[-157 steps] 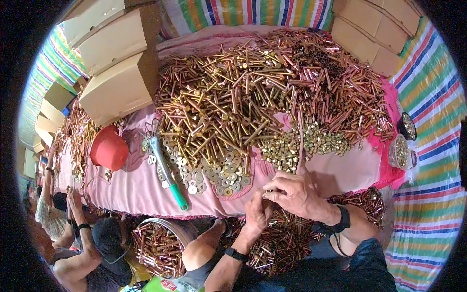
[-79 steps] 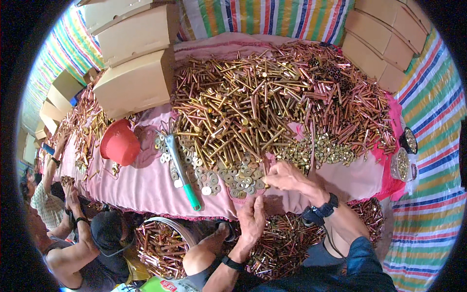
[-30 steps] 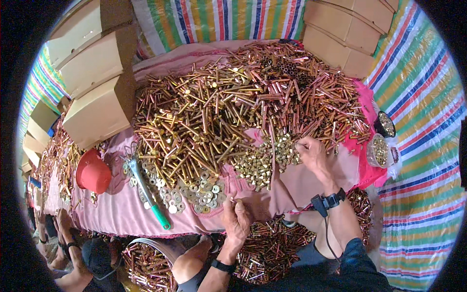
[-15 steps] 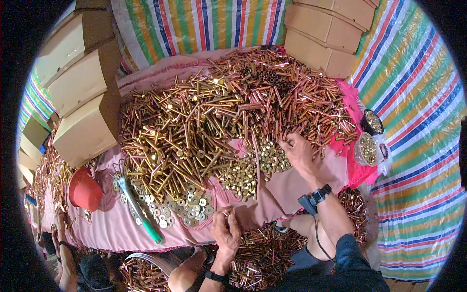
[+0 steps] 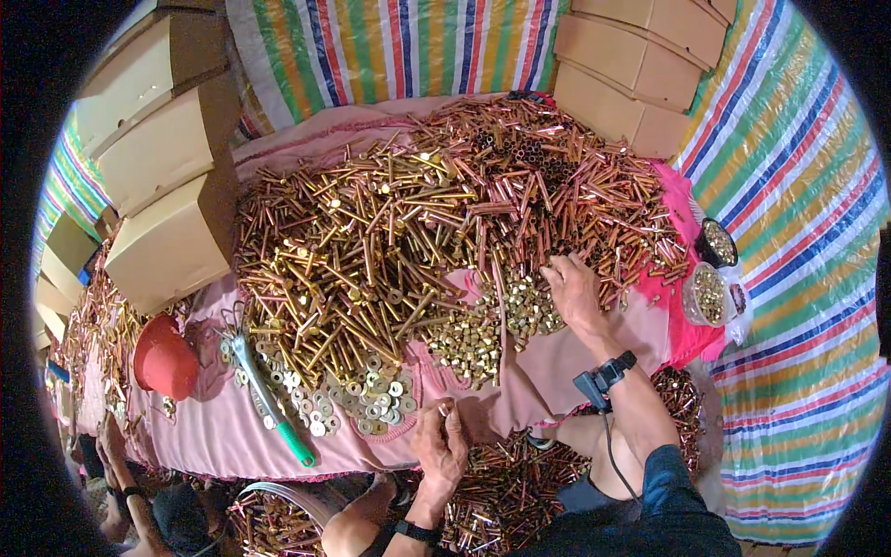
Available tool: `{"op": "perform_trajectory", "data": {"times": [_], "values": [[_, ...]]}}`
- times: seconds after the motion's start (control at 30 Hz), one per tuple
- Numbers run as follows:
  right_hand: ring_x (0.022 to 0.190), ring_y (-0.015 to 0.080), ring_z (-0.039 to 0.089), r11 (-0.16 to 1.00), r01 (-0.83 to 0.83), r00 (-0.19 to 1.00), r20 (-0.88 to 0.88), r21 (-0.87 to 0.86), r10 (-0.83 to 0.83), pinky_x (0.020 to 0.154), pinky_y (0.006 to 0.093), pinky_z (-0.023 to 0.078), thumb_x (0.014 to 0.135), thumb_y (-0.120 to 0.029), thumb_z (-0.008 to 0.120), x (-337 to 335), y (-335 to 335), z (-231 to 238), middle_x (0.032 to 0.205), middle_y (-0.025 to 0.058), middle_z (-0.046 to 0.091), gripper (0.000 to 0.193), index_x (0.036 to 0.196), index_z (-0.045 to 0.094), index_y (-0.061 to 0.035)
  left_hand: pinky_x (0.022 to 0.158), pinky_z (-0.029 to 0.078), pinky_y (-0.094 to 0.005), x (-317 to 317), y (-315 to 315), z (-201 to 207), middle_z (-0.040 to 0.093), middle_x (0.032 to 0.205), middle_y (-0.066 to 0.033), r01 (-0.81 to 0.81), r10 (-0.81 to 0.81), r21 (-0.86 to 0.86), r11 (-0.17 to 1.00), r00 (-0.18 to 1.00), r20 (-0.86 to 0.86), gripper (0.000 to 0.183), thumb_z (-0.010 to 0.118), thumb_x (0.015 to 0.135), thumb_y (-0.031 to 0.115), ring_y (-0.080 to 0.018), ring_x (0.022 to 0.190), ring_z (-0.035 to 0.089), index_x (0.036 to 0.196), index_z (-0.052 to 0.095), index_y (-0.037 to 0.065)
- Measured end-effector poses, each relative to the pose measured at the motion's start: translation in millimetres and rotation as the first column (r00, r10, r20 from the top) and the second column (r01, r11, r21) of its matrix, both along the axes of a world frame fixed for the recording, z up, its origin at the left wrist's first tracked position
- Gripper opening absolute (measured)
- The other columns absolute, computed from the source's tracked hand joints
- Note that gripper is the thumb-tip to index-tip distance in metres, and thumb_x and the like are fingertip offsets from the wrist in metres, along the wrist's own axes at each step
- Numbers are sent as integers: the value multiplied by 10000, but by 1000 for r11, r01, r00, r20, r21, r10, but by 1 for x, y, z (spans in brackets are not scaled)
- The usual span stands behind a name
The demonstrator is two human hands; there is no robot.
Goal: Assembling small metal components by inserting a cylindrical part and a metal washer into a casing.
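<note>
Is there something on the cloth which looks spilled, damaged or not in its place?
Nothing looks clearly damaged. The green-handled tool lies slantwise among the loose washers, which looks slightly odd, as no other tool shows there; perhaps it was simply laid down.

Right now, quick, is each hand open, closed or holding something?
Left hand: fingers curled; can't tell if its grip holds anything.
Right hand: fingers bent at the nuts; can't tell if it holds one.
</note>
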State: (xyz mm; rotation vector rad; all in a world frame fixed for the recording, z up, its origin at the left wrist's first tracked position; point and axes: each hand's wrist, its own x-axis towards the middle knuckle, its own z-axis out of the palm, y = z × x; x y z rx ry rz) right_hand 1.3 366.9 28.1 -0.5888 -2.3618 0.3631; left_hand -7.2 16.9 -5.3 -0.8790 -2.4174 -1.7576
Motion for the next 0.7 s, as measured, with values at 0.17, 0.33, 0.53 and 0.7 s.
{"op": "perform_trajectory", "data": {"times": [0.17, 0.33, 0.53, 0.7], "values": [[769, 339, 668, 991, -44, 980, -196, -123, 19, 689, 420, 520, 920, -150, 714, -8, -25, 35, 840, 169, 675, 183, 985, 688, 20, 761, 529, -416, -2, -6, 2, 673, 991, -192, -22, 21, 18, 1000, 999, 43, 152, 591, 1011, 117, -353, 860, 662, 1058, 657, -10], [616, 88, 615, 609, -208, 978, -156, -765, 137, 594, 258, 512, 993, -219, 658, 10, -64, 69, 734, 42, 683, 227, 973, 697, 3, 759, 539, -427, 0, -5, 2, 675, 981, -197, -31, 36, -48, 998, 995, 93, 144, 604, 999, 111, -365, 863, 670, 1079, 652, 2], [647, 112, 678, 381, -419, 877, -258, -825, 405, 553, 256, 543, 983, -222, 667, 18, -146, 82, 748, 47, 683, 226, 990, 678, 4, 677, 528, -431, -2, -6, 4, 660, 967, -194, -33, 33, 2, 999, 999, 30, 136, 623, 989, 96, -365, 784, 667, 1100, 646, 19], [657, 115, 695, 396, -360, 847, -118, -844, 519, 584, 260, 565, 995, -202, 659, 16, -174, 82, 741, 72, 705, 217, 987, 651, 15, 668, 524, -424, 0, -9, 5, 646, 938, -188, -21, 23, -40, 999, 999, 48, 148, 641, 974, 79, -360, 773, 657, 1108, 645, 17]]}}
